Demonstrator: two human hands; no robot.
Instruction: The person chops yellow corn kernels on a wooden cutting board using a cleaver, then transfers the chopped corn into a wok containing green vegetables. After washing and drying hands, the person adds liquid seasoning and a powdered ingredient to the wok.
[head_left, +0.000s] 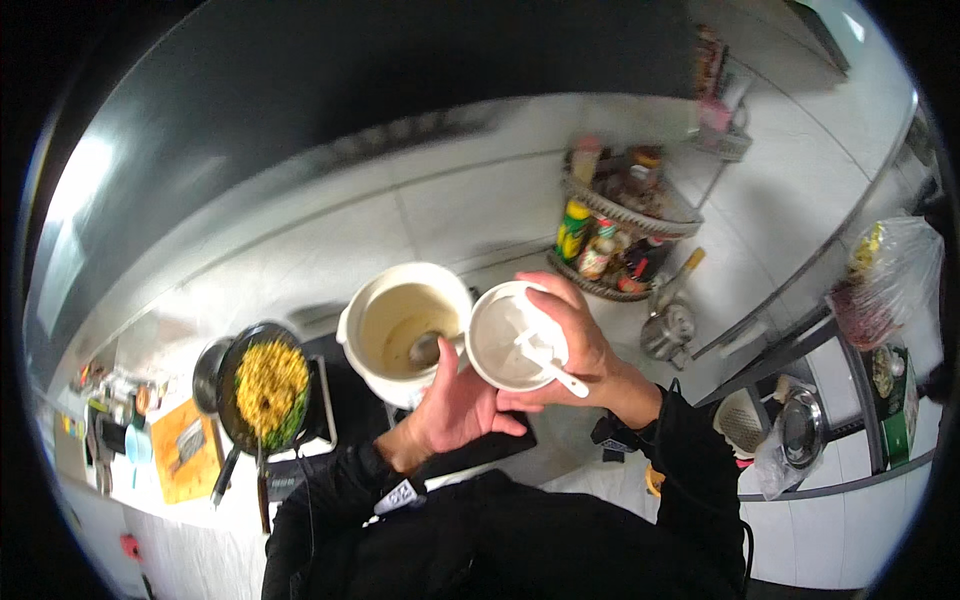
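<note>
My right hand (574, 330) grips a small white bowl (499, 341) by its side, thumb over the rim. A white spoon (551, 367) lies in the bowl, its handle sticking out past the rim near my wrist. My left hand (465, 409) is just below and left of the bowl, palm up, thumb and fingers spread; whether its fingertips touch the bowl's underside is hidden. Behind it stands a cream-coloured pot (352, 330), lidless, with a little pale liquid at the bottom. A metal ladle (426, 349) rests inside, its handle mostly hidden by my hand and the bowl.
Left of the pot, a black wok (225, 382) holds yellow crumbly food and chopped greens. A wooden cutting board (169, 480) with a cleaver (189, 444) lies farther left. At the back right are a corner rack (637, 217) of seasonings and a metal kettle (664, 334).
</note>
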